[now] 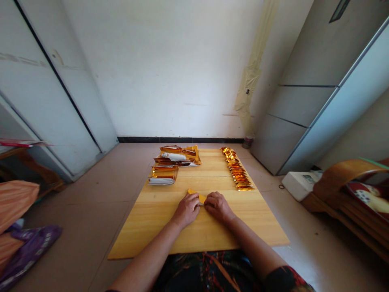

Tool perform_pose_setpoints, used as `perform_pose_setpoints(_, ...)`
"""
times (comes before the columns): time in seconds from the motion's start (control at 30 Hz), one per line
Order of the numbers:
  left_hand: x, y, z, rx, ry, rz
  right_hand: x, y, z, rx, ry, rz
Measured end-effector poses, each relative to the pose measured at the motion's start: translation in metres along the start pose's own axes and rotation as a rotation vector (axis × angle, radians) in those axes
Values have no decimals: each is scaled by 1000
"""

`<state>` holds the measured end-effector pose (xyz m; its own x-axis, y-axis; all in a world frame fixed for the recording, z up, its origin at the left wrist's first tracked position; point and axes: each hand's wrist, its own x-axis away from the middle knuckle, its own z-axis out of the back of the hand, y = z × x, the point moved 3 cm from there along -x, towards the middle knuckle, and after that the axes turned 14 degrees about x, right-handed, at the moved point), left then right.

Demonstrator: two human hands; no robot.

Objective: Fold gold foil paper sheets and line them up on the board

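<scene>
A small piece of gold paper [201,198], partly folded with a pale edge showing, lies on the wooden board between my hands. My left hand [187,209] is closed on its left side, fingertips pressed together over it. From the right, my right hand [219,207] pinches the paper's other side with curled fingers. Both hands rest low, near the middle of the board, and they cover much of the paper. Beyond them at the left lies a stack of gold foil sheets [164,172] with white undersides.
A larger pile of gold foil sheets [178,155] lies at the board's far left. Folded gold foil pieces [238,172] form a row along its right side. The wooden board [146,227] sits low over the tiled floor. A grey fridge [291,113] and white box [299,184] stand right.
</scene>
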<state>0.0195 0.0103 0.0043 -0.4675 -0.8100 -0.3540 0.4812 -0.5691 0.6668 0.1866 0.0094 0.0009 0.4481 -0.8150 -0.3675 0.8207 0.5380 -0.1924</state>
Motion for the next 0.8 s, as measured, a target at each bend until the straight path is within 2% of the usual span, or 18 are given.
perform_pose_setpoints(0.17,-3,-4,-2,42,38,33,-4,-5,4,21,-10,-60)
perform_pose_setpoints(0.53,-6,-12,-11,31,108,-8,-10,-16,4,115,-75,-259)
perform_pose_setpoints(0.8,-8,-15,-15,-27,173,27,-11,-22,5,174,-79,-296)
